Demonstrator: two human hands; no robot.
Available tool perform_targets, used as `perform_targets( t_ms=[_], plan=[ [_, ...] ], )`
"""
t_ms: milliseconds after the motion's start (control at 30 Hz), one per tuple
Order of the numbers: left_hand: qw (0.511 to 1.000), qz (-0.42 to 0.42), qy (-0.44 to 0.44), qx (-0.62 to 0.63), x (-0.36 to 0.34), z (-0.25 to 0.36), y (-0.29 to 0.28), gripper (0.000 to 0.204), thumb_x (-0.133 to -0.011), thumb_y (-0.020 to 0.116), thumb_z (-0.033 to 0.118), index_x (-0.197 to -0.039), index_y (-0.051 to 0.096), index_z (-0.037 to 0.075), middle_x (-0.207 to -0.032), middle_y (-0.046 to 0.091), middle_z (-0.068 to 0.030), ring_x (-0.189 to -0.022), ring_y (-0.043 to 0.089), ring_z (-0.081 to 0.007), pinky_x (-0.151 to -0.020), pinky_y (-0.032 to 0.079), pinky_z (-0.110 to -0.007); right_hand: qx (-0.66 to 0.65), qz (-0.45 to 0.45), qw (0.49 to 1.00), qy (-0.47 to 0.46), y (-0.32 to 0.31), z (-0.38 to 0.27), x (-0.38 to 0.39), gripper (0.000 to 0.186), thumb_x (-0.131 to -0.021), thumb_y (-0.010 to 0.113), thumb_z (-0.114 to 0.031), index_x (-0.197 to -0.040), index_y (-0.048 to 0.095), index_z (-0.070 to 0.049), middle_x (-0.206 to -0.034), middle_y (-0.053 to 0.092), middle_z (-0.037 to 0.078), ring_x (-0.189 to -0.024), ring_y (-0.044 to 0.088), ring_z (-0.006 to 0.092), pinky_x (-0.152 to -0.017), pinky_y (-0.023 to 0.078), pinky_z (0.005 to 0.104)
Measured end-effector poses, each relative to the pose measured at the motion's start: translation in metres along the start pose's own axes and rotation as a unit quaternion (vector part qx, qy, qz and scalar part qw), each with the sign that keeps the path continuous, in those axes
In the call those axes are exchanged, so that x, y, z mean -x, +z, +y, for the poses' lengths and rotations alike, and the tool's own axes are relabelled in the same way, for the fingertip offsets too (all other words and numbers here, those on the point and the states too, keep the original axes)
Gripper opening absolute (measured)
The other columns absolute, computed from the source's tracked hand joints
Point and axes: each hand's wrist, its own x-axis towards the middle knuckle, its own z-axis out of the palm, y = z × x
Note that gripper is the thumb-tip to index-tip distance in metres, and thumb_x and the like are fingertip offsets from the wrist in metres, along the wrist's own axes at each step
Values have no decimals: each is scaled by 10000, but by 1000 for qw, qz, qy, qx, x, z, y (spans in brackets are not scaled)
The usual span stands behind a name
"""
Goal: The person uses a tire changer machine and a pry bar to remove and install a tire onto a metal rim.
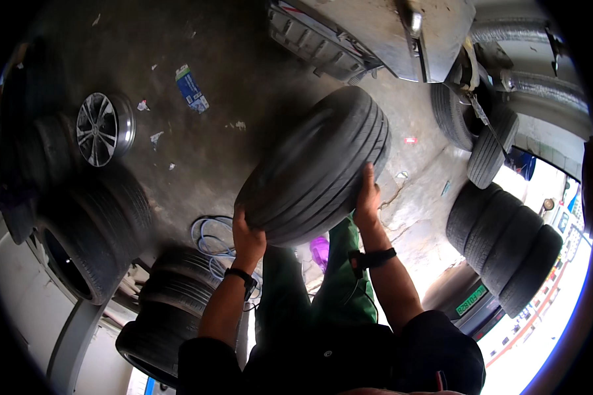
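Observation:
Between my two hands is a black car tire (316, 168), tilted, its grooved tread turned toward me. My left hand (248, 238) grips its lower left edge, with the fingers going out of sight behind the rubber. On the right side, my right hand (368, 197) presses on the tread, thumb pointing up and the other fingers mostly hidden. The tire is in front of my legs, over the concrete floor (197, 164); whether it touches the floor I cannot tell.
Stacked tires (504, 243) stand at the right, and more tires (95, 224) at the left. An alloy wheel (99, 130) lies far left near a blue box (191, 89). A blue hose (207, 237) coils by my left hand. A large machine (375, 33) stands ahead.

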Motion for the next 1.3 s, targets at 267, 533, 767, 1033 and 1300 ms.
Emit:
perform_targets(
  t_ms=[267,533,767,1033,1300],
  plan=[
    [975,0,-220,24,75,-28,11,661,-940,617,295,-1427,394,-92,-1362,553,-348,-1250,556,-513,-1036,466,-504,344,-23,932,-112,106,-33,43,1042,-797,740,-719,-1262,499,181,-1227,638,383,-1211,622,476,-1028,492,467],
    [934,-321,-124,-99,-2,49,-63,562,-961,665,382,-1275,523,-61,-1159,673,-291,-1062,664,-466,-905,530,-507,515,-228,799,-209,176,-113,61,1081,-794,683,-779,-1337,453,126,-1228,658,297,-1153,664,423,-959,526,481],
    [892,-189,313,-266,-184,108,-89,885,-837,780,514,-1488,439,22,-1472,491,-203,-1390,432,-403,-1195,299,-521,526,-242,713,-395,97,-56,68,901,-807,723,-680,-1370,527,-5,-1305,633,196,-1206,612,385,-1042,457,531],
    [893,-144,355,-237,-177,107,11,1004,-714,717,799,-1347,530,42,-1345,552,-179,-1288,485,-374,-1130,331,-547,41,-62,990,120,-103,58,123,572,-989,664,-513,-1138,662,39,-1122,711,134,-991,677,246,-850,536,379],
    [902,-119,282,-305,-139,198,109,976,-781,687,772,-1380,510,22,-1358,552,-190,-1303,467,-394,-1122,323,-555,-231,21,959,165,-99,44,35,653,-917,714,-607,-861,635,39,-809,599,76,-707,583,172,-667,521,315]
  ],
)
